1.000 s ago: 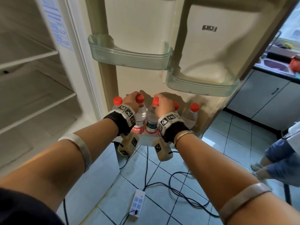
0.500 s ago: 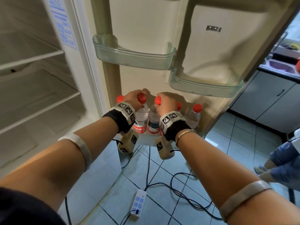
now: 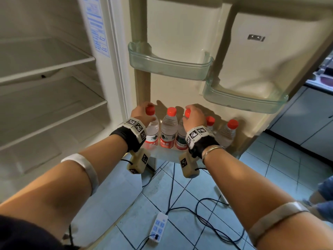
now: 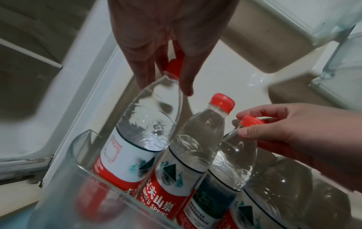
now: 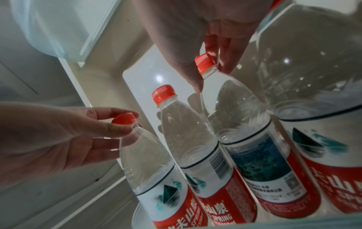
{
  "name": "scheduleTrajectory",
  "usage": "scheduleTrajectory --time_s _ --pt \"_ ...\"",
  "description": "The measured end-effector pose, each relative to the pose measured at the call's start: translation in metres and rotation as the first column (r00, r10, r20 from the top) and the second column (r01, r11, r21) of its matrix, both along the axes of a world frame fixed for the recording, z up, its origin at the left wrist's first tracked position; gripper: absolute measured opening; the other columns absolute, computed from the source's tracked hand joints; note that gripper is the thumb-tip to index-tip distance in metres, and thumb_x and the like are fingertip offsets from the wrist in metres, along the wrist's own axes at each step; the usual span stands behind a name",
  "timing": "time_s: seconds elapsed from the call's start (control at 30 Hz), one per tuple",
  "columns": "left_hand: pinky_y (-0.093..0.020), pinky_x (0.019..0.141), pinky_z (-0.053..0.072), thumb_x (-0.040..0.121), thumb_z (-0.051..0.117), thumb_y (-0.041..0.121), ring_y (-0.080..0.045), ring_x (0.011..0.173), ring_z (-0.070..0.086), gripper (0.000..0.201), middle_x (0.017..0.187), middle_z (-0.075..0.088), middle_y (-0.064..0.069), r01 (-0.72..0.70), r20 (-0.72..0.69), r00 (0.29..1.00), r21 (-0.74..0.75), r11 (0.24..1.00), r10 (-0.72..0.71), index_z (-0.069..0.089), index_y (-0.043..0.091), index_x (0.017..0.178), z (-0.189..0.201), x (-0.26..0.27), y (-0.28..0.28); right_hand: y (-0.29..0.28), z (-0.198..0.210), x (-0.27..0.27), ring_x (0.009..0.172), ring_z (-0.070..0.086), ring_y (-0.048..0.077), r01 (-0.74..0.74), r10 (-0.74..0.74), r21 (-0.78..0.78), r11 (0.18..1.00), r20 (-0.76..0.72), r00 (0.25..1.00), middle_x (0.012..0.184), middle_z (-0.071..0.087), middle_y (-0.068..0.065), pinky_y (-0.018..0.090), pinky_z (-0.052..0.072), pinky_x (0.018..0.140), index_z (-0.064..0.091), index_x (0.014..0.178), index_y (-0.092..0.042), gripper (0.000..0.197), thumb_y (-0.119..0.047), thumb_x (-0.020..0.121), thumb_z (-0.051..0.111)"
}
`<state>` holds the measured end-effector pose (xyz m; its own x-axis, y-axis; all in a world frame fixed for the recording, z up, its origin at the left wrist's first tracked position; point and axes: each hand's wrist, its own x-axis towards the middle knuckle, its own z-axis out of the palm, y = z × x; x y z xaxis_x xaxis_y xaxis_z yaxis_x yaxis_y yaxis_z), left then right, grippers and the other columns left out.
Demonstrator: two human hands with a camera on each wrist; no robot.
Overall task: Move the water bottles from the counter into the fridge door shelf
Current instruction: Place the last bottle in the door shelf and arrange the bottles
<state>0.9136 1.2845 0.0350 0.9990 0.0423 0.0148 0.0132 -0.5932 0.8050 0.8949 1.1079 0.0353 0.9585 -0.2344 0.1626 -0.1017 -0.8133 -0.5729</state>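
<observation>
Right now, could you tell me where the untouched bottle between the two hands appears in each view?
Head: centre, the free bottle, between both hands.
Left wrist: centre, right of the left hand's bottle.
Right wrist: left of centre.
Shared landmark: its bare red cap, ungripped.

Five bottles stand in a row in the lowest door shelf (image 3: 162, 154) before you. Your left hand (image 3: 142, 114) is on the leftmost bottle (image 3: 152, 131), your right hand (image 3: 193, 117) on the third bottle (image 3: 181, 138), and the second bottle (image 3: 169, 130) stands between them. Two upper door bins (image 3: 169, 67) hang above.
</observation>
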Motion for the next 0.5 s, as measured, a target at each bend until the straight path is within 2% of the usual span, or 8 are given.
scheduleTrajectory --time_s 0.17,0.5 --pt "-0.03 0.097 0.042 0.077 0.07 0.004 -0.028 0.114 0.056 0.045 0.121 0.063 -0.012 -0.073 0.019 0.997 0.028 0.997 0.072 0.058 0.014 0.119 -0.002 0.011 -0.002 -0.004 -0.001 0.002 0.117 0.053 0.03 -0.005 0.005 -0.004 1.0 -0.013 1.0 0.128 0.053 0.014 0.033 0.042 0.095 0.05 0.128 -0.012 0.04 -0.005 0.089 0.055" --pt "-0.023 0.086 0.041 0.077 0.069 0.0 -0.027 0.113 0.056 0.042 0.12 0.063 -0.012 -0.002 0.021 1.0 0.016 1.0 0.001 0.059 0.013 0.116 -0.002 0.026 -0.008 -0.006 -0.003 0.004 0.115 0.053 0.029 -0.01 0.01 0.009 1.0 -0.015 1.0 0.126 0.054 0.013 0.034 0.043 0.094 0.05 0.127 -0.013 0.04 -0.007 0.088 0.057"
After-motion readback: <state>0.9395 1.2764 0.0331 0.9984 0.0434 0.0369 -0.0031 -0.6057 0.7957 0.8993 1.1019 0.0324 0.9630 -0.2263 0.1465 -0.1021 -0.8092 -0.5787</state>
